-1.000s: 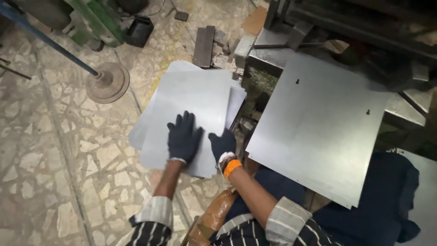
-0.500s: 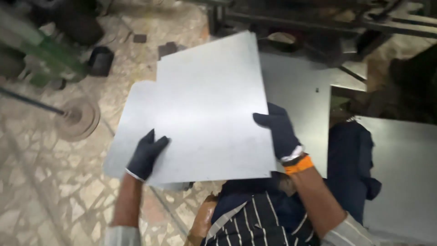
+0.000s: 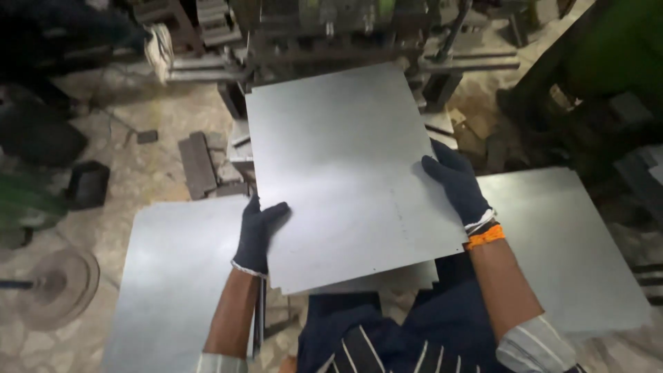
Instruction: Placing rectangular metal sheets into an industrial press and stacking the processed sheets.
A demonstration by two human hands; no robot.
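Sheet (image 3: pixel 345 173) now forward, both gloved hands gripping.

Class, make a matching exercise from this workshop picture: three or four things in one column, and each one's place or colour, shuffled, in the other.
1. held metal sheet
2. wristband
3. round metal disc
4. stack of sheets

a. orange, on the right wrist
b. on the floor, far left
c. between both gloved hands
d. low, under the left forearm

Pairs: 1-c, 2-a, 3-b, 4-d
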